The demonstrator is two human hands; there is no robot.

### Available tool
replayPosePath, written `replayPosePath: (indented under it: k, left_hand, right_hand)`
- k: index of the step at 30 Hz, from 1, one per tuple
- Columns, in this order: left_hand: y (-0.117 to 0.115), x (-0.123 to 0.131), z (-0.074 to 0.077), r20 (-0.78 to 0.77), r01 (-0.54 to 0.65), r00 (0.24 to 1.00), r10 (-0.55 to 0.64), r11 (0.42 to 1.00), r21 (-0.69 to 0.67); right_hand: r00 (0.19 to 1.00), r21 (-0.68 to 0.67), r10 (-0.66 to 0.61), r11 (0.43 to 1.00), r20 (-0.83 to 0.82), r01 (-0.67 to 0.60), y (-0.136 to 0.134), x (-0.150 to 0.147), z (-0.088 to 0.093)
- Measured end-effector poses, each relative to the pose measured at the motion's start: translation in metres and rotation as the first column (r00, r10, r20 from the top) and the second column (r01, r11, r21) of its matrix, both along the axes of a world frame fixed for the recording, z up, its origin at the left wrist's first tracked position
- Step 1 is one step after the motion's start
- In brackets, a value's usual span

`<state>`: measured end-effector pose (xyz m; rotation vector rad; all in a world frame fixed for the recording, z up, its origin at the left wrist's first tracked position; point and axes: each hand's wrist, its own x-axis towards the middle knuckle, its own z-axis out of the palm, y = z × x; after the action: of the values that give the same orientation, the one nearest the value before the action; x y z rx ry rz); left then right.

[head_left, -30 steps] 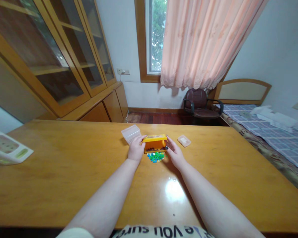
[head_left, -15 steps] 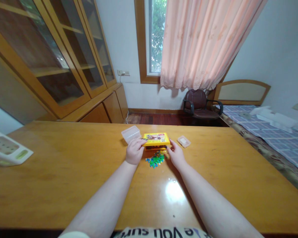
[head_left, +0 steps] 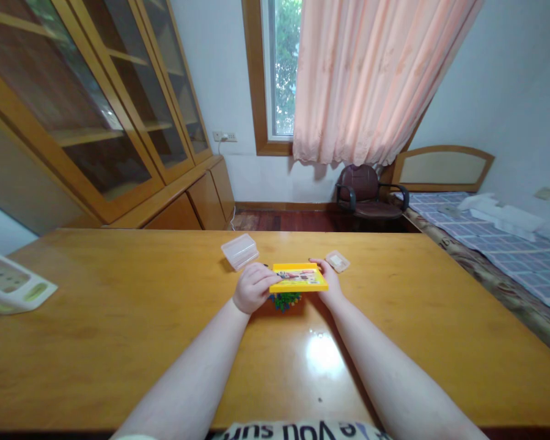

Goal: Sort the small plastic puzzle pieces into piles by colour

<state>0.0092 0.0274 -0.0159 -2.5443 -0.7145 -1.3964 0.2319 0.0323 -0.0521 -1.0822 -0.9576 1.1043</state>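
A flat yellow plastic box (head_left: 300, 278) with a printed picture label is held just above the table, its label side towards me. My left hand (head_left: 252, 289) closes on its left end, fingers over the label's edge. At the right end my right hand (head_left: 329, 286) grips it, with the fingertips curled behind the far corner. A heap of small green and blue pieces (head_left: 285, 301) lies on the table beneath the box. The box hides the upper part of that heap.
Beyond my left hand stands a clear plastic container (head_left: 239, 252). A small clear plastic case (head_left: 338, 261) lies past my right hand. On the table's (head_left: 417, 318) far left sits a white case with a window (head_left: 16, 282). A chair (head_left: 369, 189) is behind the table.
The yellow box has come nearer to me and slightly right, and its tilt has changed. It now covers more of the heap. Both hands still hold it.
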Motion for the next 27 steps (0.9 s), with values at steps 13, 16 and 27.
replayPosePath:
  k: [13, 16, 27]
  left_hand:
    - [0.001, 0.001, -0.004, 0.237, -0.108, 0.962, 0.133, 0.987, -0.119]
    - [0.003, 0.000, -0.013, 0.481, -0.158, 0.844, 0.237, 0.967, -0.199]
    - [0.007, 0.000, -0.019, 0.487, -0.046, 0.848, 0.210, 0.944, -0.328]
  right_hand:
    - [0.984, 0.076, -0.040, 0.997, 0.175, 0.027, -0.005, 0.004, 0.003]
    - [0.937, 0.151, -0.084, 0.988, 0.340, 0.034, -0.008, 0.006, 0.006]
    - [0.968, 0.118, 0.072, 0.988, 0.240, -0.103, -0.009, 0.002, 0.011]
